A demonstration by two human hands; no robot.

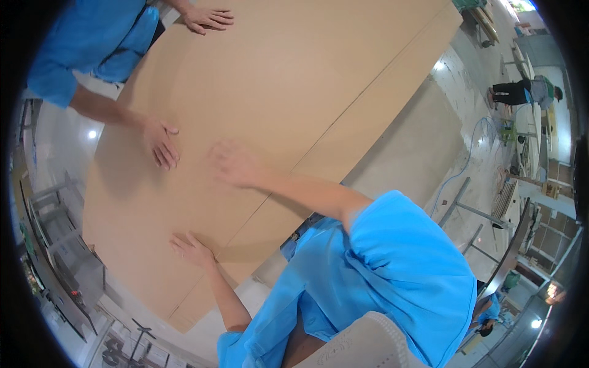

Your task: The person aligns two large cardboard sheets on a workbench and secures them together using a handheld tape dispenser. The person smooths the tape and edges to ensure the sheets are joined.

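A large tan sheet, like cardboard or thin board (270, 80), spreads in front of me, with a dark straight line running along its near side. My left hand (193, 250) lies on the sheet near its left end, fingers stretched out and holding nothing. My right hand (236, 162) is over the middle of the sheet, blurred by motion. Its fingers are smeared, and whether it touches the surface is unclear. Across from me, a co-worker in blue rests one hand (208, 18) flat on the sheet. The co-worker's other hand (162, 144) is close to my right hand.
A blue hose (469, 156) snakes over the pale floor on the right. Metal frames (466, 205) stand at the right, and a grey rack (58, 214) is on the left. Another person (521, 92) stands at a far bench; one more (489, 313) is at lower right.
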